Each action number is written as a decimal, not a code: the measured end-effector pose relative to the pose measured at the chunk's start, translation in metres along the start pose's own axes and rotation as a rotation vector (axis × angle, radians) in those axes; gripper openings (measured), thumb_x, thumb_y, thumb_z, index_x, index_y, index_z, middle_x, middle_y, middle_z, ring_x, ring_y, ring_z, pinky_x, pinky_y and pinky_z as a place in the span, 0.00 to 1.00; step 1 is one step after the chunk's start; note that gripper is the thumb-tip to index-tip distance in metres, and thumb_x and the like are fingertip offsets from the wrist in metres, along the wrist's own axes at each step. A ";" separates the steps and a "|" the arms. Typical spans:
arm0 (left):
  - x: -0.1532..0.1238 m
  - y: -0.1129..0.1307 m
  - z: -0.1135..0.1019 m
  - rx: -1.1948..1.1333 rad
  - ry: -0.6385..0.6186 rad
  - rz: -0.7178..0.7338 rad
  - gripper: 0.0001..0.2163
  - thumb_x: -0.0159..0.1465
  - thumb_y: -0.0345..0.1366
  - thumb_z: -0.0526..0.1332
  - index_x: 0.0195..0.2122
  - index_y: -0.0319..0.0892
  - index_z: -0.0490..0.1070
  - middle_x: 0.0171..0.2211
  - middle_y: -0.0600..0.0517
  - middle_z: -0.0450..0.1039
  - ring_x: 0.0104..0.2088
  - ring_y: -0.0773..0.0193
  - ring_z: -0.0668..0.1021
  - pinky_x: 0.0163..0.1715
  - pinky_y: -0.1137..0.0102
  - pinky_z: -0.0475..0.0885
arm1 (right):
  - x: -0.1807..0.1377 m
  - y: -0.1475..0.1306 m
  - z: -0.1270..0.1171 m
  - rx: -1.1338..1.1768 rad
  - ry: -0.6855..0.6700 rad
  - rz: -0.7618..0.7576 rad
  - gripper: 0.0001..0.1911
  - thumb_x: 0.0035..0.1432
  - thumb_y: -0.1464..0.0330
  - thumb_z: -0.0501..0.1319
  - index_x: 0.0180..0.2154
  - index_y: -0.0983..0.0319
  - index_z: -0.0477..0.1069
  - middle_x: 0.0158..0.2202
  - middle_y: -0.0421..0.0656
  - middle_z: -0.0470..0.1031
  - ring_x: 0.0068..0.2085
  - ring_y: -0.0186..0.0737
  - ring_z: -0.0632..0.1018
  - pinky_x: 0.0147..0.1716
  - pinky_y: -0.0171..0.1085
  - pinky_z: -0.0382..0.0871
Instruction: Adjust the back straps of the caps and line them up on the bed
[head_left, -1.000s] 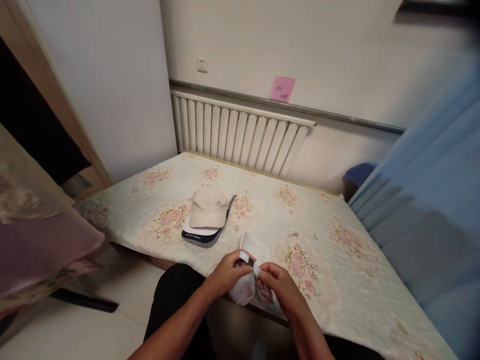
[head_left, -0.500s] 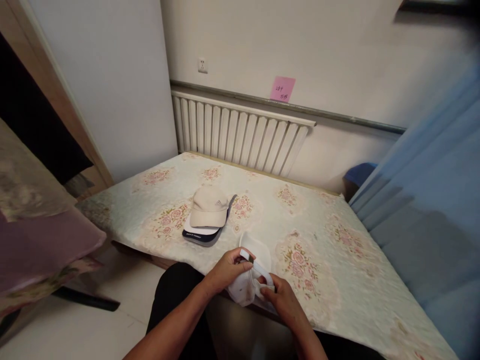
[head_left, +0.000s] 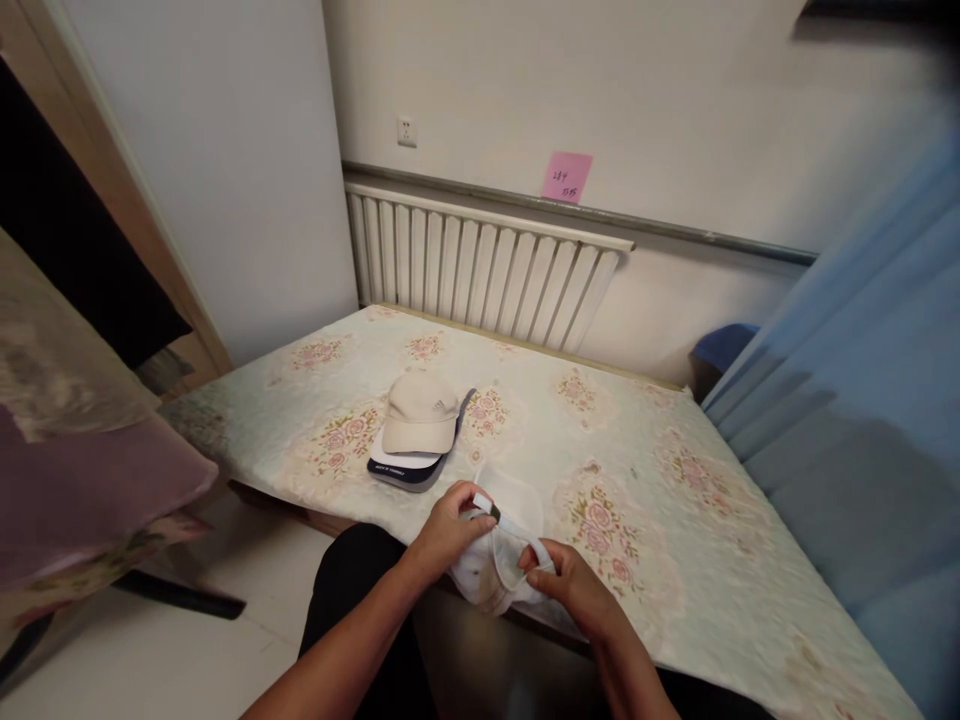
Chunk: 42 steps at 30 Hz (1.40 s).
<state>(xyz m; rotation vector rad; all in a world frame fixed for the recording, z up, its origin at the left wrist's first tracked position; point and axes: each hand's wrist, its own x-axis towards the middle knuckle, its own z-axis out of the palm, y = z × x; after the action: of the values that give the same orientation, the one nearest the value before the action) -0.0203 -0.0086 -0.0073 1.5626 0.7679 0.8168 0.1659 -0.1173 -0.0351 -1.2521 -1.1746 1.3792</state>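
A white radiator (head_left: 480, 270) is mounted along the wall (head_left: 465, 90) beyond a stack of caps (head_left: 420, 430), and a floral cover (head_left: 675, 560) is spread beneath the stack. To the right of the stack and nearer the person, a white cap (head_left: 478, 588) is held with its back strap (head_left: 520, 532) turned upward. The strap's dark buckle (head_left: 493, 512) is pinched by the left hand (head_left: 448, 530); the strap's other side is gripped by the right hand (head_left: 576, 585), the two hands slightly apart. The strap is probably best worked in small, even pulls, with the buckle pinned firmly and no twist allowed.
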 end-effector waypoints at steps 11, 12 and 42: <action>0.006 0.009 -0.004 0.001 0.028 -0.187 0.06 0.51 0.36 0.59 0.26 0.39 0.65 0.19 0.59 0.64 0.20 0.72 0.63 0.21 0.75 0.55 | 0.006 -0.009 -0.010 -0.120 -0.014 -0.009 0.10 0.45 0.65 0.66 0.30 0.63 0.70 0.24 0.35 0.67 0.27 0.32 0.64 0.27 0.32 0.53; 0.007 0.007 -0.004 -0.053 0.027 -0.205 0.06 0.51 0.36 0.59 0.26 0.40 0.64 0.18 0.59 0.64 0.19 0.73 0.63 0.20 0.75 0.55 | 0.008 -0.010 -0.012 -0.107 -0.015 -0.010 0.11 0.45 0.64 0.66 0.30 0.63 0.70 0.24 0.35 0.67 0.26 0.32 0.64 0.27 0.32 0.53; 0.013 -0.019 -0.002 -0.062 -0.426 -0.452 0.12 0.51 0.44 0.60 0.27 0.40 0.63 0.17 0.55 0.69 0.17 0.71 0.68 0.20 0.76 0.57 | 0.001 -0.034 -0.021 -0.511 0.132 0.005 0.05 0.47 0.70 0.62 0.31 0.61 0.70 0.24 0.36 0.70 0.27 0.34 0.69 0.26 0.32 0.58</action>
<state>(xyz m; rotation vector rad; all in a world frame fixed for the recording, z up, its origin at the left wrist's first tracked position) -0.0154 0.0054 -0.0249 1.3681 0.7304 0.1658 0.1872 -0.1105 -0.0021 -1.6710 -1.4832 1.0081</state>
